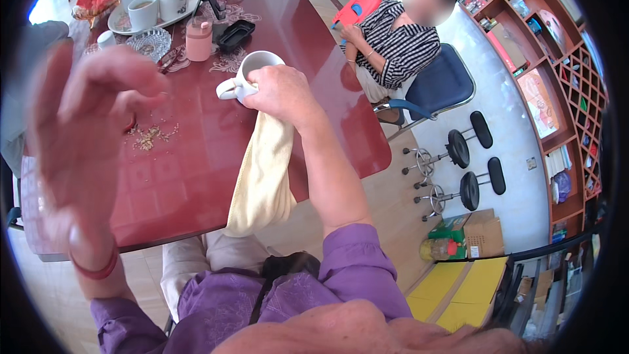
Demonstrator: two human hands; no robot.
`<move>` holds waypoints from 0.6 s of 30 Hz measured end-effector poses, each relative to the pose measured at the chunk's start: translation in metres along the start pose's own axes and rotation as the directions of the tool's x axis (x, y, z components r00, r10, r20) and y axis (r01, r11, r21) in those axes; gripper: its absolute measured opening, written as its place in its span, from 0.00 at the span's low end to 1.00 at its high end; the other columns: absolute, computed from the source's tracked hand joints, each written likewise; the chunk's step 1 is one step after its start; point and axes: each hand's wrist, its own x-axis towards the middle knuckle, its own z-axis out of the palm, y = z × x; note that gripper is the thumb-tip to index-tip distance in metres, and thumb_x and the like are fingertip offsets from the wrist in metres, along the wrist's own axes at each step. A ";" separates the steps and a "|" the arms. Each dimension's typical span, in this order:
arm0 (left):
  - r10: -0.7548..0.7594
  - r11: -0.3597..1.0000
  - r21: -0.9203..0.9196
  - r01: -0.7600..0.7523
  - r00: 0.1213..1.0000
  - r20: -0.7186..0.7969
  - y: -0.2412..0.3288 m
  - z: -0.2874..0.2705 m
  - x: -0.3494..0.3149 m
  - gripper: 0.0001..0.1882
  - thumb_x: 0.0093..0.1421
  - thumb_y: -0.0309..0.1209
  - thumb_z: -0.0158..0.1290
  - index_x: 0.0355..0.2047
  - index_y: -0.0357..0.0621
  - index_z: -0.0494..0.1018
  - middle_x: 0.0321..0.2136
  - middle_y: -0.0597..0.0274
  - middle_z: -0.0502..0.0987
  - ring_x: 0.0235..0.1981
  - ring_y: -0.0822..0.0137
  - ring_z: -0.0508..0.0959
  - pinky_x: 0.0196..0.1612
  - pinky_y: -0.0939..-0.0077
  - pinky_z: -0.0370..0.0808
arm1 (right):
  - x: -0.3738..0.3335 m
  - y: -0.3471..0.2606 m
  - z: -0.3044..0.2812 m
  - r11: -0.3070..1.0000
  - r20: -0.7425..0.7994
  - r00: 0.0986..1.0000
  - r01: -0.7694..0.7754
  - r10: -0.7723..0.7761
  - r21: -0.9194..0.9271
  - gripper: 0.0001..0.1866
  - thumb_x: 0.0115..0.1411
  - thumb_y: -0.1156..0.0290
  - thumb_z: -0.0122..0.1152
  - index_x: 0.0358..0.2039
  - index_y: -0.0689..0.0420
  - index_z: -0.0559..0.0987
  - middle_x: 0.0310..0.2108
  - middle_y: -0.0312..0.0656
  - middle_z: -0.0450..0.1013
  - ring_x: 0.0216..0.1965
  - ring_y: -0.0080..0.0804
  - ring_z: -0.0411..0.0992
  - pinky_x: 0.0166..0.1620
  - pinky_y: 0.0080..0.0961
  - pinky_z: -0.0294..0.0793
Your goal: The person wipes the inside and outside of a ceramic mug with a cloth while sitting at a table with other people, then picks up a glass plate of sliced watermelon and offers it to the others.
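My right hand (280, 94) is closed on the white mug (261, 61), over the near side of its rim. The mug is tilted above the table, its handle pointing left. From under that hand a pale yellow cloth (263, 177) hangs down past the table's near edge. How far the cloth reaches into the mug is hidden by my fingers. My left hand (85, 131) is raised at the left, blurred, its fingers apart and curved with nothing seen in them. It wears a red wrist band.
The dark red table (190, 183) holds small crumbs (153, 136), a pink bottle (198, 39), a black tray (236, 35), a glass dish (149, 44) and a tray of several white mugs (143, 12). A seated person (393, 46) is beyond its right edge, near stools (458, 147) and shelves.
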 end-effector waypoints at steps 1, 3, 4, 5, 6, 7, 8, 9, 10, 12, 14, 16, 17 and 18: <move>0.068 0.996 0.056 -0.072 0.996 0.064 0.000 0.000 -0.001 0.48 0.45 0.58 0.59 0.63 0.58 0.53 0.48 0.46 0.65 0.47 0.52 0.68 0.48 0.56 0.67 | -0.003 0.005 0.002 1.000 -0.019 1.000 0.009 -0.010 -0.004 0.13 0.42 0.59 0.59 0.25 0.53 0.79 0.23 0.45 0.75 0.31 0.44 0.75 0.37 0.39 0.73; 0.088 0.988 0.113 -0.103 0.988 0.128 0.002 0.006 -0.007 0.53 0.43 0.62 0.59 0.66 0.63 0.50 0.48 0.44 0.63 0.47 0.50 0.67 0.47 0.53 0.67 | -0.007 0.006 0.002 1.000 0.014 1.000 -0.016 0.015 0.013 0.12 0.42 0.59 0.60 0.25 0.52 0.79 0.23 0.44 0.75 0.31 0.44 0.74 0.37 0.39 0.72; 0.091 0.978 0.173 -0.116 0.985 0.146 0.015 0.009 -0.011 0.53 0.42 0.62 0.60 0.65 0.63 0.51 0.48 0.44 0.63 0.47 0.50 0.66 0.47 0.53 0.67 | -0.001 -0.002 -0.004 1.000 0.014 1.000 0.005 -0.005 0.019 0.12 0.42 0.59 0.60 0.25 0.52 0.79 0.23 0.44 0.75 0.31 0.44 0.74 0.37 0.39 0.72; 0.064 0.975 0.200 -0.100 0.981 0.182 0.023 0.012 -0.011 0.49 0.42 0.60 0.62 0.62 0.62 0.55 0.47 0.45 0.65 0.46 0.50 0.67 0.46 0.52 0.67 | 0.002 -0.010 -0.004 0.999 0.008 0.999 0.036 -0.036 0.035 0.12 0.42 0.59 0.60 0.25 0.52 0.79 0.24 0.44 0.75 0.31 0.44 0.74 0.37 0.39 0.72; 0.030 0.971 0.226 -0.080 0.976 0.215 0.031 0.015 -0.012 0.46 0.41 0.57 0.64 0.59 0.60 0.60 0.45 0.46 0.66 0.45 0.50 0.68 0.46 0.52 0.67 | 0.006 -0.017 -0.005 0.997 0.005 0.998 0.067 -0.067 0.040 0.13 0.42 0.59 0.60 0.26 0.51 0.79 0.24 0.44 0.75 0.31 0.44 0.74 0.37 0.39 0.72; 0.024 0.973 0.217 -0.082 0.966 0.256 0.030 0.018 -0.014 0.42 0.41 0.55 0.65 0.55 0.59 0.64 0.43 0.47 0.68 0.44 0.50 0.69 0.46 0.52 0.67 | 0.006 -0.018 -0.006 0.998 -0.003 0.998 0.066 -0.066 0.024 0.13 0.42 0.59 0.60 0.27 0.51 0.80 0.24 0.44 0.75 0.31 0.44 0.74 0.38 0.38 0.72; -0.056 0.971 0.239 -0.025 0.943 0.329 0.023 0.023 -0.010 0.37 0.41 0.51 0.67 0.51 0.56 0.68 0.42 0.47 0.70 0.43 0.50 0.70 0.46 0.52 0.67 | 0.003 -0.010 -0.005 0.998 0.001 0.999 0.052 -0.052 0.025 0.13 0.42 0.59 0.60 0.27 0.51 0.80 0.24 0.43 0.75 0.32 0.43 0.74 0.38 0.38 0.72; -0.063 0.976 0.216 -0.003 0.952 0.299 0.016 0.031 -0.008 0.32 0.42 0.47 0.67 0.47 0.53 0.71 0.40 0.48 0.71 0.41 0.50 0.71 0.44 0.54 0.68 | 0.000 -0.004 -0.005 1.000 0.018 1.000 0.024 -0.024 0.008 0.11 0.43 0.61 0.59 0.28 0.50 0.81 0.25 0.42 0.76 0.32 0.42 0.75 0.38 0.38 0.73; -0.072 0.981 0.194 0.019 0.961 0.269 0.008 0.039 -0.009 0.27 0.43 0.42 0.67 0.44 0.50 0.75 0.39 0.48 0.73 0.39 0.51 0.73 0.42 0.57 0.70 | -0.003 0.000 -0.007 1.000 0.036 0.999 -0.002 0.002 -0.009 0.10 0.44 0.63 0.59 0.28 0.49 0.82 0.25 0.41 0.77 0.32 0.40 0.76 0.38 0.38 0.74; -0.095 0.984 0.171 0.053 0.963 0.252 0.010 0.044 -0.015 0.21 0.44 0.37 0.66 0.40 0.47 0.78 0.38 0.50 0.74 0.37 0.53 0.74 0.40 0.60 0.71 | -0.002 -0.001 -0.009 1.000 0.051 0.999 0.005 -0.005 -0.010 0.11 0.44 0.63 0.59 0.30 0.48 0.82 0.26 0.41 0.77 0.33 0.40 0.76 0.38 0.37 0.74; -0.115 0.988 0.136 0.077 0.946 0.303 0.014 0.043 -0.021 0.21 0.43 0.36 0.66 0.39 0.47 0.78 0.39 0.51 0.74 0.37 0.53 0.74 0.39 0.62 0.70 | 0.001 0.001 -0.004 0.999 0.046 0.999 0.028 -0.029 0.020 0.15 0.42 0.58 0.60 0.32 0.48 0.82 0.26 0.43 0.76 0.33 0.43 0.75 0.38 0.37 0.73; -0.137 0.984 0.166 0.063 0.863 0.486 0.018 0.045 -0.027 0.20 0.46 0.39 0.65 0.38 0.46 0.77 0.37 0.55 0.75 0.38 0.55 0.74 0.41 0.59 0.69 | 0.003 -0.003 -0.004 0.998 0.040 0.998 0.053 -0.054 0.018 0.15 0.42 0.58 0.60 0.31 0.48 0.82 0.26 0.43 0.76 0.33 0.43 0.75 0.38 0.37 0.73; -0.132 0.986 0.161 0.045 0.802 0.583 0.016 0.048 -0.028 0.20 0.46 0.37 0.64 0.39 0.45 0.77 0.37 0.56 0.74 0.37 0.57 0.74 0.40 0.63 0.69 | 0.003 -0.002 -0.005 0.999 0.039 0.998 0.052 -0.052 0.009 0.15 0.42 0.59 0.60 0.31 0.48 0.82 0.26 0.43 0.76 0.33 0.43 0.75 0.38 0.37 0.73; -0.125 0.988 0.155 0.027 0.730 0.671 0.015 0.051 -0.029 0.20 0.46 0.36 0.63 0.40 0.44 0.77 0.37 0.58 0.73 0.35 0.60 0.74 0.38 0.66 0.69 | 0.004 0.000 -0.005 0.999 0.041 0.998 0.044 -0.043 -0.001 0.15 0.42 0.58 0.60 0.31 0.48 0.82 0.26 0.43 0.76 0.32 0.43 0.75 0.38 0.36 0.73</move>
